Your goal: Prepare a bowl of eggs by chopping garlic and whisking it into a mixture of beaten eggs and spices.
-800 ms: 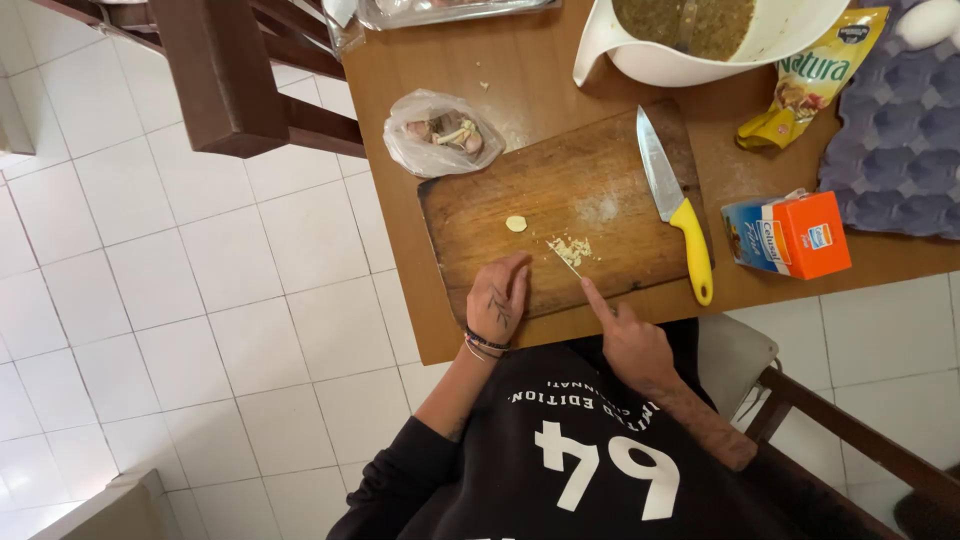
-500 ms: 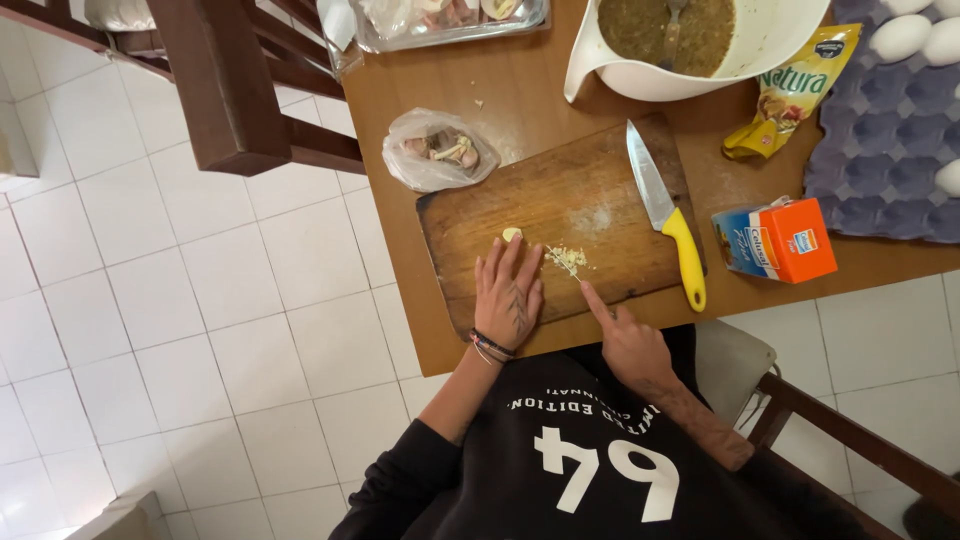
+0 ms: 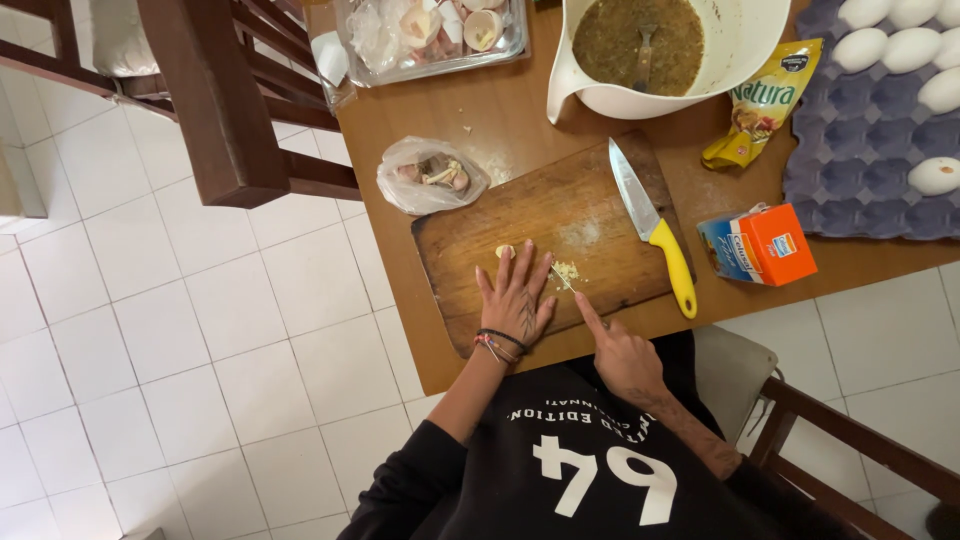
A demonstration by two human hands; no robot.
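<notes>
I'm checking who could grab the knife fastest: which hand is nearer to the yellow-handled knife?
Right. The right hand rests at the cutting board's near edge, just short of the yellow-handled knife. The left hand lies flat on the board, farther away, beyond the minced garlic.

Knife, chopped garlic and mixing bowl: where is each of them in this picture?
Knife (image 3: 651, 226), head view, where the blade joins its yellow handle.
Chopped garlic (image 3: 567, 271), head view, middle of the small pile on the cutting board.
Mixing bowl (image 3: 735, 55), head view, on its bare white inner wall.
</notes>
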